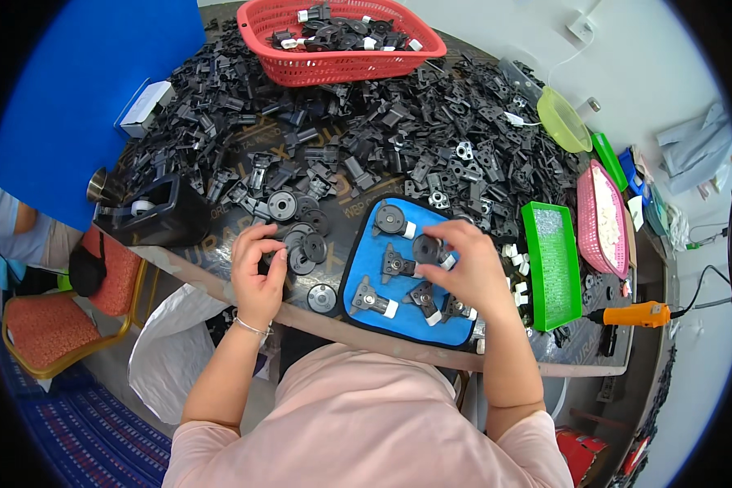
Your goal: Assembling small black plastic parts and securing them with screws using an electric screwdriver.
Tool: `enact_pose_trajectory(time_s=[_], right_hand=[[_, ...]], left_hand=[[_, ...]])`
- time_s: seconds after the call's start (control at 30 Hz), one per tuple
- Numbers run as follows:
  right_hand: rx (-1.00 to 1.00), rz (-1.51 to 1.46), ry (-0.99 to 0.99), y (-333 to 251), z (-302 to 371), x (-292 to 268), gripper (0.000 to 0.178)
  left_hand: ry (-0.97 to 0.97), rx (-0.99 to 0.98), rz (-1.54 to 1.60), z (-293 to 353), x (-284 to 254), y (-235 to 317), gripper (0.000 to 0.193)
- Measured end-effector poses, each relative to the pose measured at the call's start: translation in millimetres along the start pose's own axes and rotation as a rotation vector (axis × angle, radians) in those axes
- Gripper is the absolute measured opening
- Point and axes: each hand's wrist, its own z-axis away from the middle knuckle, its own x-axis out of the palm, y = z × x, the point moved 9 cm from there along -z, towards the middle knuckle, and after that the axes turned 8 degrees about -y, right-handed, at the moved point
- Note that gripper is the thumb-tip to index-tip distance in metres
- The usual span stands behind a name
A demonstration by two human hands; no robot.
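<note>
My right hand pinches a black plastic disc between thumb and fingers over the right part of a blue mat with a black rim. On the mat lie several black plastic brackets with white end pieces, such as one bracket near the left edge. Another disc sits on a bracket at the mat's top left. My left hand is curled at the left side of a pile of black discs, its fingers around a dark disc edge, mostly hidden. A single disc lies near the table's front edge.
A heap of black plastic parts covers the back of the table, with a red basket on it. To the right stand a green tray, a pink basket and an orange electric screwdriver. A black tape dispenser is at left.
</note>
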Motion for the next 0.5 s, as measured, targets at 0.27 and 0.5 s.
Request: enact_pose_trajectory(time_s=[0.27,0.5], right_hand=[[-0.144,-0.004,-0.296,-33.3,16.6,30.6,0.048],[-0.077,0.017,-0.35,-27.3,17.1,33.0,0.051]], left_hand=[[0.002,0.006,-0.005,0.4,-0.3,-1.0,0.008],[0.0,-0.004,-0.024,0.6,-0.7,-0.1,0.007]])
